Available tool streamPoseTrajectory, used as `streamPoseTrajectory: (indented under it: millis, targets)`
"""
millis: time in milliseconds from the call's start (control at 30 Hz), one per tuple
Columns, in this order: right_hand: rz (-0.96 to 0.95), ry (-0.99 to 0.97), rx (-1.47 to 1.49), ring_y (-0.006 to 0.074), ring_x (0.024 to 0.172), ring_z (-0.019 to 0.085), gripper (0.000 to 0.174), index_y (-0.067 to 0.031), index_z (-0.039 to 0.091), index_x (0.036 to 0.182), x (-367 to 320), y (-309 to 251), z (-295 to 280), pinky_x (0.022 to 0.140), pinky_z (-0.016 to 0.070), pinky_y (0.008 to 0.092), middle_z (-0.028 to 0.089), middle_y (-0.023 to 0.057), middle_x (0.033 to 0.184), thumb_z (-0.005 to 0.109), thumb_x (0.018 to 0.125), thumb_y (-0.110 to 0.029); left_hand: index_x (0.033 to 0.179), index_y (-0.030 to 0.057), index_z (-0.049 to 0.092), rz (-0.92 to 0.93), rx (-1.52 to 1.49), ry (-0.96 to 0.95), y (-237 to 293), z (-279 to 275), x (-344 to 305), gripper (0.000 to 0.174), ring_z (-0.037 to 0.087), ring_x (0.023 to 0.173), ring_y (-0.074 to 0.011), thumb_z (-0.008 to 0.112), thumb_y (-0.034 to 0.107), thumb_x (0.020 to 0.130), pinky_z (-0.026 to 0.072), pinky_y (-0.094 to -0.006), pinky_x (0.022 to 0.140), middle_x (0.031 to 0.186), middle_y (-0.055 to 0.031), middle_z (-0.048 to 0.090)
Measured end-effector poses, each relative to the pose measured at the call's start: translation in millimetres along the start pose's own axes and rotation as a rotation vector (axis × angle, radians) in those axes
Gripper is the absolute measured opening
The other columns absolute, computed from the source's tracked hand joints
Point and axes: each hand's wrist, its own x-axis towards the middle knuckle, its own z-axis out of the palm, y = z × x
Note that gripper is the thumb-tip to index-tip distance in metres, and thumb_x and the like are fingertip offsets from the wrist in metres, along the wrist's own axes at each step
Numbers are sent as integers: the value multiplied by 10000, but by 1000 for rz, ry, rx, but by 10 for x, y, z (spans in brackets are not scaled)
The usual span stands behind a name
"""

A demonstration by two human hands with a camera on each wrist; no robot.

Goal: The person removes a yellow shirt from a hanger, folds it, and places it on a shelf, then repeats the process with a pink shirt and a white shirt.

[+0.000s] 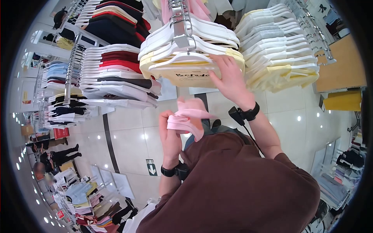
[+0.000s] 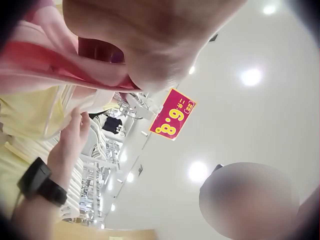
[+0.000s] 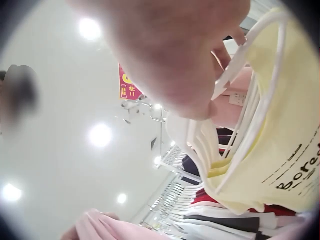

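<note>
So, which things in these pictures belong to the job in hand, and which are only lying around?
Job in hand:
- pink garment, held by the left fingers
- white hanger, gripped by the right fingers
- yellow printed shirt, right by that hanger

Only around:
- hanging dark garments
- red sign
- floor arrow sign

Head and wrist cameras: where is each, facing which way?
Head: on the head, forward and down at the yellow shirt; left hand, right hand and brown top show.
Left wrist: on that wrist, up past the left hand to pink garment, red sign and ceiling; right hand shows.
Right wrist: on that wrist, up past the right hand to hanger and ceiling; some of left hand shows.
Both wrist views share the red sign.
</note>
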Motion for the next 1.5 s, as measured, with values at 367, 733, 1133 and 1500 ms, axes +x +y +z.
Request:
streamPoseTrajectory:
  millis: [367,733,1133,1500]
  targets:
    - [278,-85,185,347,673,623,239,-2,695,1063,-5,-142,-60,639,464,453,650,182,765,655,992,-227,1069,99,487,-111,-218,1,-54,-290,101,19,601,1041,-135,504,98,1061,511,-326,933,1058,-16,570]
    - [497,-91,696,53,748,494,177,-42,680,1009,-574,74,-332,651,388,252,599,-33,829,697,1014,-218,839,121,439,-51,-257,-53,-61,-297,221,225,448,766,-67,516,-41,975,368,-246,720,816,35,480]
    - [338,-54,1448,85,646,363,734,15,673,1062,-873,-14,-634,639,302,286,476,-21,718,415,1068,-672,995,95,555,-184,-61,-20,-77,13,309,204,556,896,-56,528,240,1136,466,-268,832,949,32,593]
    - [315,-40,1717,105,643,373,832,13,632,1165,-693,-250,-655,632,312,279,468,-24,679,329,1047,-753,1186,29,585,-299,-171,-95,-56,79,266,228,653,1089,-136,515,238,1132,532,-332,965,1174,-78,682]
